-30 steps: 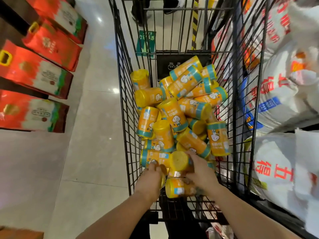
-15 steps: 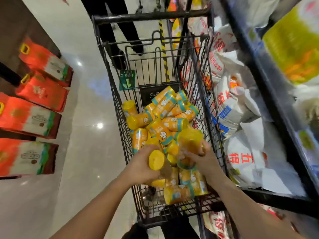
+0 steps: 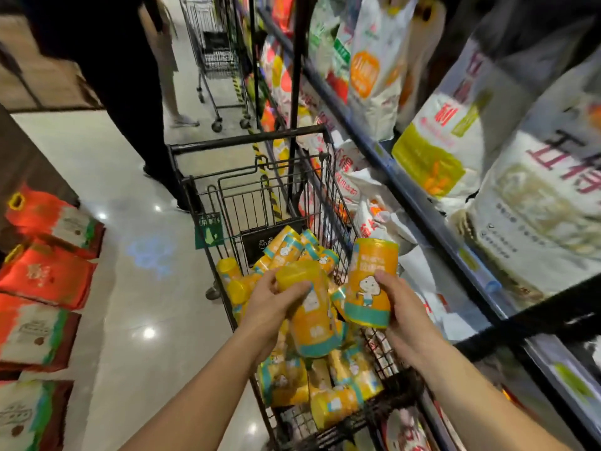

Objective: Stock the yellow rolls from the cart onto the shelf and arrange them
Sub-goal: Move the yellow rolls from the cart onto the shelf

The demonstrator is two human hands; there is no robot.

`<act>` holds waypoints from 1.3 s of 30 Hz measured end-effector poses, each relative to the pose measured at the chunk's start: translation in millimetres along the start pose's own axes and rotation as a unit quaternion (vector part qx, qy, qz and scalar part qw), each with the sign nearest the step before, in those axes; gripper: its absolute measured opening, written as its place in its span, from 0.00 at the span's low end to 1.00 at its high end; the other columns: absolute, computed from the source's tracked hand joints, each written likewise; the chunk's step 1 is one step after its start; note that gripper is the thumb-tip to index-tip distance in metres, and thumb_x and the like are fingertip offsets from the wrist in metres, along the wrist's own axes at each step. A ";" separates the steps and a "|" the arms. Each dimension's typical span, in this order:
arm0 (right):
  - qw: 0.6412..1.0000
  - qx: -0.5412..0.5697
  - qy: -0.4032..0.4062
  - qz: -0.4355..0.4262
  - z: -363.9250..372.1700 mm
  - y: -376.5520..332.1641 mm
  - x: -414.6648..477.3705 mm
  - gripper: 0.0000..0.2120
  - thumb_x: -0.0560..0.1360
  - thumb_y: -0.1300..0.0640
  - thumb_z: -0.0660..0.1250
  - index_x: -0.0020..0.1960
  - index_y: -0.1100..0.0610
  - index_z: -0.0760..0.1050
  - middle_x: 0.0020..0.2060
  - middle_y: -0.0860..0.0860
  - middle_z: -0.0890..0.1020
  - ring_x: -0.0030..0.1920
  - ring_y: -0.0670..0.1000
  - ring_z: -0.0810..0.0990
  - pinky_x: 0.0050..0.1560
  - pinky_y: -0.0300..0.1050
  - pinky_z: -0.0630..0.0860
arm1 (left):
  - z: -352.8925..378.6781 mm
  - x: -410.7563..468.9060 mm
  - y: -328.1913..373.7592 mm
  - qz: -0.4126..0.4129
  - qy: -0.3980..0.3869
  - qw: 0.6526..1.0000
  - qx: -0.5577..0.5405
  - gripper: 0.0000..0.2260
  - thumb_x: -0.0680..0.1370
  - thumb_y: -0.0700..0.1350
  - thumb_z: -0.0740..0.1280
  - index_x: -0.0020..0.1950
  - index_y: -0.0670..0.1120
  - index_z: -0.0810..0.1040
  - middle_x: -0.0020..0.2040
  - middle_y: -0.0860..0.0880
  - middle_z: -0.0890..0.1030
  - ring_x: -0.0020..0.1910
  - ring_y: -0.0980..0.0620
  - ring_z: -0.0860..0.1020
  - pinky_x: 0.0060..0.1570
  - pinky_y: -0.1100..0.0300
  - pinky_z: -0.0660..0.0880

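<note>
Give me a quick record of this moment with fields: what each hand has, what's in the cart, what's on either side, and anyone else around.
left hand: grips one yellow roll, lifted above the pile
right hand: grips a second yellow roll, upright
cart: black wire, many more yellow rolls heaped inside
right side: shelf stocked with large white bags
left side: red packs laid in a row
others: a person's legs beyond the cart; second cart farther down the aisle

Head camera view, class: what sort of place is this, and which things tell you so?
Most likely a supermarket aisle: a wire shopping cart full of yellow rolls, shelves of packaged bags, and red boxed goods opposite.
</note>
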State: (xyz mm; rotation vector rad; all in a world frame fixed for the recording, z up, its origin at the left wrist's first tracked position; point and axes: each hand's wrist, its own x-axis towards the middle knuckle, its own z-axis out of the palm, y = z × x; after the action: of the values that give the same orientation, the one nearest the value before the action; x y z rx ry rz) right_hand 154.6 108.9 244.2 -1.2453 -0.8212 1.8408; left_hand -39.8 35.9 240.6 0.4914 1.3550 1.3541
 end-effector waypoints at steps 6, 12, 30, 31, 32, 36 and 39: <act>0.999 0.030 0.010 -0.025 7.7 -21.5 -49.1 0.20 0.78 0.50 0.64 0.66 0.57 0.74 0.49 0.56 0.86 0.41 0.53 0.86 0.32 0.43 0.80 | 10.6 -25.2 27.9 -0.006 -0.047 0.998 -0.032 0.07 0.77 0.43 0.69 0.52 0.42 0.77 0.49 0.41 0.84 0.46 0.44 0.83 0.49 0.48 0.80; 0.997 0.059 0.017 -0.054 11.0 -34.8 -100.0 0.20 0.74 0.49 0.66 0.63 0.56 0.75 0.46 0.56 0.86 0.39 0.53 0.86 0.32 0.44 0.80 | 22.2 -48.7 47.1 -0.064 -0.085 0.994 -0.032 0.18 0.77 0.53 0.66 0.60 0.41 0.79 0.53 0.38 0.84 0.47 0.39 0.83 0.46 0.47 0.81; 0.944 -0.052 0.127 -0.299 -47.3 -129.0 -257.1 0.26 0.67 0.52 0.74 0.64 0.54 0.74 0.53 0.53 0.85 0.52 0.55 0.85 0.56 0.58 0.80 | 158.5 -138.6 113.1 0.122 -0.312 0.939 0.078 0.30 0.59 0.46 0.80 0.58 0.41 0.76 0.45 0.42 0.85 0.40 0.43 0.84 0.42 0.48 0.81; 0.940 -0.059 0.134 -0.309 -54.3 -135.3 -268.5 0.28 0.67 0.51 0.77 0.64 0.53 0.74 0.53 0.53 0.85 0.52 0.55 0.85 0.56 0.59 0.80 | 168.8 -146.5 116.6 0.137 -0.318 0.935 0.081 0.29 0.60 0.46 0.81 0.57 0.41 0.76 0.45 0.42 0.85 0.41 0.44 0.84 0.43 0.48 0.81; 0.934 -0.066 0.141 -0.320 -61.9 -140.8 -279.6 0.30 0.66 0.50 0.78 0.64 0.53 0.74 0.53 0.53 0.85 0.53 0.55 0.85 0.56 0.59 0.80 | 179.1 -154.5 119.6 0.151 -0.325 0.930 0.082 0.27 0.61 0.47 0.80 0.56 0.41 0.77 0.45 0.42 0.85 0.41 0.44 0.84 0.43 0.48 0.81; 0.913 -0.070 0.159 -0.369 -92.4 -162.3 -328.8 0.29 0.65 0.50 0.74 0.64 0.54 0.74 0.52 0.52 0.86 0.51 0.53 0.85 0.50 0.52 0.81 | 219.8 -188.5 128.9 0.188 -0.357 0.910 0.097 0.24 0.62 0.48 0.80 0.54 0.41 0.78 0.46 0.43 0.86 0.42 0.44 0.85 0.47 0.48 0.81; 0.899 -0.083 0.167 -0.397 -114.3 -174.1 -371.0 0.30 0.64 0.49 0.75 0.64 0.53 0.74 0.52 0.52 0.86 0.51 0.53 0.85 0.49 0.50 0.81 | 249.4 -218.7 133.4 0.213 -0.386 0.892 0.104 0.23 0.60 0.52 0.78 0.50 0.43 0.79 0.43 0.44 0.86 0.41 0.45 0.84 0.46 0.48 0.81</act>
State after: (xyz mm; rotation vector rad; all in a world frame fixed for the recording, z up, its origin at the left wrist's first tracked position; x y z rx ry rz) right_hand 392.2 -108.4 522.3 -1.0529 -1.0931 0.8893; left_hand 191.9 -12.6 508.6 1.3744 0.7356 1.1465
